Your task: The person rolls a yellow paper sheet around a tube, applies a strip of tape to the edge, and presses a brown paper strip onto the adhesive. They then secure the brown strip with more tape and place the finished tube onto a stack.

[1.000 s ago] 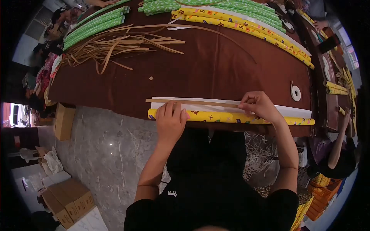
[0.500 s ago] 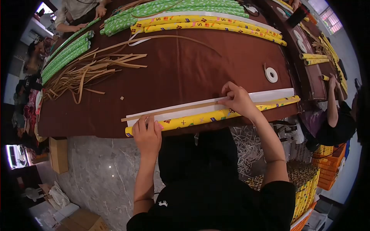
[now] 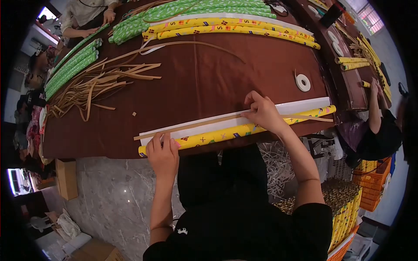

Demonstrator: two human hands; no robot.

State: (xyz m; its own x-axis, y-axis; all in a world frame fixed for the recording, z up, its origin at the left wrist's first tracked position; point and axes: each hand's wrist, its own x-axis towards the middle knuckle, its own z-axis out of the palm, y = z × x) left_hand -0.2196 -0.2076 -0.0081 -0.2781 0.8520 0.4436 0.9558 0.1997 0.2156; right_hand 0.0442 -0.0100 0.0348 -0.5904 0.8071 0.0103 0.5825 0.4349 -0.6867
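Note:
A yellow printed roll of wrapping paper [image 3: 213, 135] lies along the table's near edge, its white-backed edge [image 3: 200, 126] unrolled behind it. A narrow brown strip [image 3: 196, 124] runs lengthwise over the white edge, and its right part crosses the roll. At the left end, my left hand [image 3: 163, 152] is closed over the roll, its fingertips pressing on the strip and white edge. Right of the middle, my right hand [image 3: 263, 114] pinches the strip between thumb and fingers. Its palm is above the roll and hides part of it.
Brown strips [image 3: 98, 87] lie heaped on the left. Green rolls [image 3: 196, 15] and yellow rolls [image 3: 230, 28] line the far side. A white tape roll [image 3: 302, 82] sits at the right. Two other people's hands show at the upper left and far right.
The view has shifted slightly. The strip's right end has swung nearer to me and lies lower across the roll. My hands keep nearly the same places.

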